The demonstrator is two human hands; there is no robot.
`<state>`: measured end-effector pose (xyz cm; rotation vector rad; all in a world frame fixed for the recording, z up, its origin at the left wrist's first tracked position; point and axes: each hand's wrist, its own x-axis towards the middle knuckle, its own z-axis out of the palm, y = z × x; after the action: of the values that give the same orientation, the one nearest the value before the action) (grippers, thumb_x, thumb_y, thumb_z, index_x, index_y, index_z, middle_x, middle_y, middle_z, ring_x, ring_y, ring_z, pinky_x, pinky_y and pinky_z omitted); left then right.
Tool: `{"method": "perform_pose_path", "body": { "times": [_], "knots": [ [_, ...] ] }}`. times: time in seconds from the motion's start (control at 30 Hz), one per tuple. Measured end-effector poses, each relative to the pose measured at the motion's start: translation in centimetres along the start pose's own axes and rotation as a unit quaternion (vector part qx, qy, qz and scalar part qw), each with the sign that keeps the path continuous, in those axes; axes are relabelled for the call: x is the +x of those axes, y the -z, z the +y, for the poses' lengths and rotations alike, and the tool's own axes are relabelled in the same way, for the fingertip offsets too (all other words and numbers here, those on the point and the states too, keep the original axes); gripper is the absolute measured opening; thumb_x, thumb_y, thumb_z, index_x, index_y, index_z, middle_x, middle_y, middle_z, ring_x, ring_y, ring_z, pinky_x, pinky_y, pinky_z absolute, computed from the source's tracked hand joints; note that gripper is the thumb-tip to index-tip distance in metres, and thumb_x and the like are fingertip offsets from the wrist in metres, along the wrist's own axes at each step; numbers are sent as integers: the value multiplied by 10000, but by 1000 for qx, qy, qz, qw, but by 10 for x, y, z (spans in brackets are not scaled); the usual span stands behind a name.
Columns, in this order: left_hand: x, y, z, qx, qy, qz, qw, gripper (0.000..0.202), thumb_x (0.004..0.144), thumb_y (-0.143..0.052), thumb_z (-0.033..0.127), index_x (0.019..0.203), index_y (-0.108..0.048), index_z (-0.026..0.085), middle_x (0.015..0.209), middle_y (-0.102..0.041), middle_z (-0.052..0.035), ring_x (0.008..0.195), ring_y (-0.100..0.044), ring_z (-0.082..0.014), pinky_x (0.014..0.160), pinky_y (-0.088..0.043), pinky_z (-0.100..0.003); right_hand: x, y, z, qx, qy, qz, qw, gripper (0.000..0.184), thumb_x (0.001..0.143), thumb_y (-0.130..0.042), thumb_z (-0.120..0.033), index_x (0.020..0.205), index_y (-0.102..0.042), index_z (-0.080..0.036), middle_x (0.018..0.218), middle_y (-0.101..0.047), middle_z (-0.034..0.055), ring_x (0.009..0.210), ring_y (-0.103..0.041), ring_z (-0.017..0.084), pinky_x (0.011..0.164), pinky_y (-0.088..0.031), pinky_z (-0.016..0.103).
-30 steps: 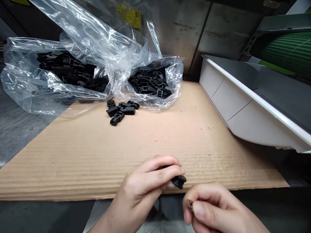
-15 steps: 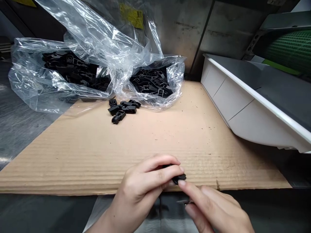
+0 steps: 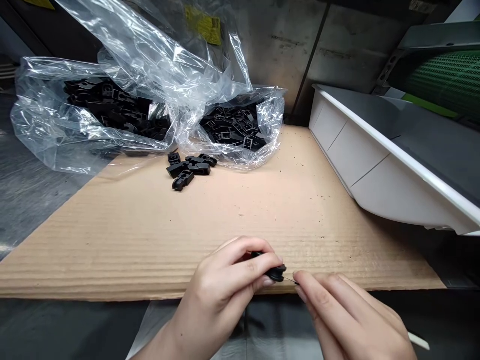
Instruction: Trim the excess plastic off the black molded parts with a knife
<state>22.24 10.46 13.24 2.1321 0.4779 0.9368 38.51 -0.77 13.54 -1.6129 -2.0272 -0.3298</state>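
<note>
Head view: clamps clip point(image 3: 276, 273) between fingers of left hand point(image 3: 228, 287) above cardboard point(image 3: 150, 225) edge; pinches thin pin point(image 3: 291, 280) in closed fingertips of right hand point(image 3: 348, 317), against clip

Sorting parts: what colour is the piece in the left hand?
The piece is black, clearest in the head view.

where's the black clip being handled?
Head view, bottom centre: the black clip is pinched in the left hand over the near edge of the cardboard sheet, with the right hand holding a thin pin just right of it.
</note>
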Motion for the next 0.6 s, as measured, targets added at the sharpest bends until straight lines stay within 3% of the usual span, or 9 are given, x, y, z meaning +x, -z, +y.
{"method": "perform_pose_path", "body": {
  "times": [0.13, 0.23, 0.4, 0.6],
  "knots": [
    [0, 0, 1, 18, 0, -1, 1000, 278, 832, -506, 49, 998, -649, 220, 965, -650, -34, 858, -631, -145, 745, -501, -180, -1, 2, 3, -36, 15, -14, 999, 242, 780, -530, -67, 1013, -597, -89, 709, -656, 65, 551, -626, 133, 514, -524, 220],
    [0, 0, 1, 15, 2, -3, 1000, 267, 834, -503, 57, 986, -652, 219, 958, -657, -35, 844, -641, -147, 731, -510, -180, -1, 1, 1, -55, 1, 17, 998, 214, 789, -555, -94, 998, -602, -83, 733, -684, 75, 584, -654, 147, 568, -539, 223],
    [-4, 1, -2, 22, 11, 17, 1000, 328, 807, -527, 31, 1050, -626, 228, 1002, -672, -27, 904, -644, -156, 790, -521, -197, -3, -2, -1, 32, -72, 66, 995, 164, 799, -579, -116, 960, -608, -123, 775, -705, 60, 656, -671, 133, 645, -532, 189],
    [-11, -2, -5, 24, 12, 32, 999, 416, 797, -548, 26, 1151, -573, 243, 1013, -686, -9, 933, -640, -142, 870, -497, -208, -4, -8, -6, 76, -100, 79, 989, 173, 794, -583, -96, 958, -609, -145, 815, -709, 49, 678, -667, 121, 668, -518, 170]
  ]
}}
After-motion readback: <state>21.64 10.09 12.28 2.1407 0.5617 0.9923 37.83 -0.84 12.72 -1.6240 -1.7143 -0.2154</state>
